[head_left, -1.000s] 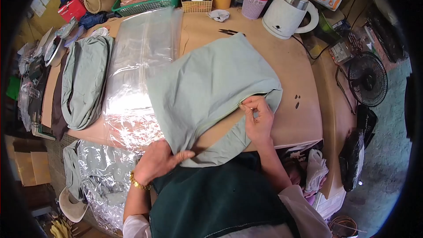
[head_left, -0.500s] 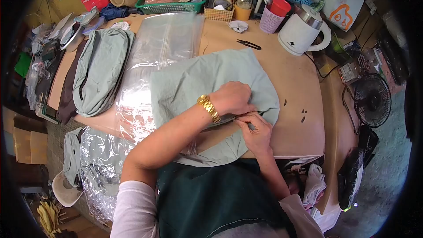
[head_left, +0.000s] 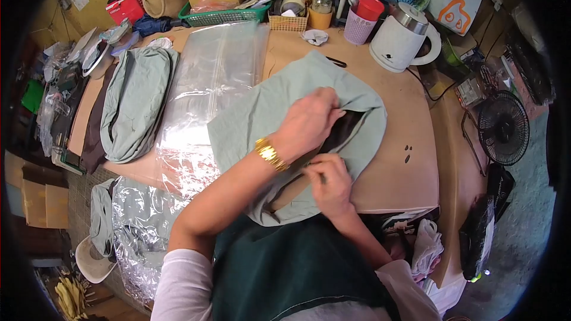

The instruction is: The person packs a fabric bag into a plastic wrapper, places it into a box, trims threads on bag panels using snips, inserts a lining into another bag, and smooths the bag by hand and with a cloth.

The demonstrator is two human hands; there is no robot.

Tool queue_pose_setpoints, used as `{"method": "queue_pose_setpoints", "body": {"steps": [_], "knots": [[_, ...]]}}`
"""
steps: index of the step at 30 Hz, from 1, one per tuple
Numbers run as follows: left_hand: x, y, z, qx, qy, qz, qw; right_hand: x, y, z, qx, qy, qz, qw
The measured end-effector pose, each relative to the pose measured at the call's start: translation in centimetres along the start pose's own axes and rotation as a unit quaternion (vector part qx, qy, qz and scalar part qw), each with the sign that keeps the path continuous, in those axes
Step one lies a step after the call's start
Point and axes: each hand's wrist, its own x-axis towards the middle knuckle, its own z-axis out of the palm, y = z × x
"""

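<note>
A pale grey-green fabric cover [head_left: 256, 107] lies on the brown table in front of me, its dark inside showing through a gap on the right. My left hand [head_left: 309, 123], below a gold watch, has its fingers closed on the upper edge of that opening. Closer to my body, my right hand [head_left: 331, 183] pinches the lower edge with thumb and forefinger; the exact grip is partly hidden. Black thread snips [head_left: 336, 62] lie just beyond the cover, partly hidden by its far edge.
Clear plastic sheeting [head_left: 220, 59] and another grey-green cover [head_left: 138, 101] lie to the left. A white electric kettle [head_left: 399, 41], a lilac cup [head_left: 357, 28] and baskets line the back. A black fan [head_left: 502, 126] stands at right; a plastic-wrapped bundle [head_left: 143, 232] is at lower left.
Both hands have moved apart, the left upward and the right slightly toward my body. The cover's opening has widened to show its dark inside, and its far edge now overlaps the snips.
</note>
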Motion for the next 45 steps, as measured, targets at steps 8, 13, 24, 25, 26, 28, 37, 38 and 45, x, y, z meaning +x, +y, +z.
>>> {"method": "queue_pose_setpoints", "body": {"steps": [8,13,24,25,26,28,37,38,45], "knots": [[-10.1,1.9,-4.1,0.225,-0.213,-0.078,0.948,-0.3,2.2,-0.7,0.159,-0.019,0.201,0.967],[-12.1,-0.6,-3.1,0.184,-0.178,-0.104,0.961,0.2,2.1,-2.1,-0.043,-0.167,0.218,0.961],[-13.3,-1.5,-2.6,0.109,-0.145,-0.118,0.976,-0.1,2.2,1.4,-0.063,-0.102,0.163,0.979],[-13.4,-1.5,-2.5,0.111,-0.132,-0.113,0.979,-0.2,2.4,1.4,-0.084,-0.127,0.145,0.978],[-13.5,-1.6,-2.4,0.11,-0.134,-0.109,0.979,-0.3,2.4,1.4,-0.104,-0.153,0.128,0.975],[-13.5,-1.8,-2.3,0.105,-0.13,-0.11,0.98,-0.3,2.3,1.5,-0.116,-0.158,0.131,0.972],[-13.6,-2.0,-2.5,0.101,-0.135,-0.093,0.981,-0.3,2.3,1.3,-0.16,-0.22,0.098,0.957],[-13.6,-2.0,-2.5,0.101,-0.136,-0.092,0.981,-0.1,2.2,1.2,-0.167,-0.244,0.095,0.951],[-13.6,-2.1,-3.2,0.097,-0.164,-0.078,0.979,2.5,4.4,-1.3,-0.177,-0.267,-0.019,0.947]]}}
